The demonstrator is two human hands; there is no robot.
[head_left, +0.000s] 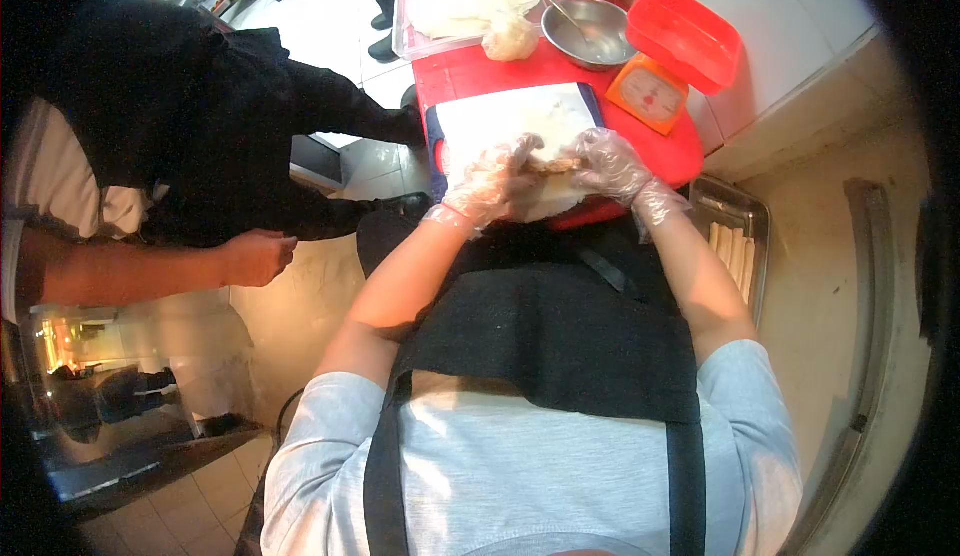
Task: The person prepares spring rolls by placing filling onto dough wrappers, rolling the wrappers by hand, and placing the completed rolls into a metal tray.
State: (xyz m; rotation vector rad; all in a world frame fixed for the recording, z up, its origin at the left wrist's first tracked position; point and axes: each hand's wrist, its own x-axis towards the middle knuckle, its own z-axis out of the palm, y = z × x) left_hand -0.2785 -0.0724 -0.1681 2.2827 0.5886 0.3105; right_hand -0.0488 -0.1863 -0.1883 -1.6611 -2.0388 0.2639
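Observation:
Both my hands wear clear plastic gloves over a white cutting board [480, 116] with dark blue ends. My left hand [492, 181] has its fingers curled at the left end of a brownish filling [552, 165]. From the other side, my right hand [612, 168] closes its fingers on the right end of the same filling. Under the filling lies a pale, thin dough sheet [550, 198], its near edge hanging toward my apron. Fingertips and parts of the filling are hidden by the gloves.
A tray of pale sheets [470, 1], a bagged lump [510, 36], a metal bowl with spoon [600, 41], a red container [685, 36] and an orange scale [648, 96] stand beyond the board. At right is a tray of rolls [733, 256]. A person [200, 126] stands at left.

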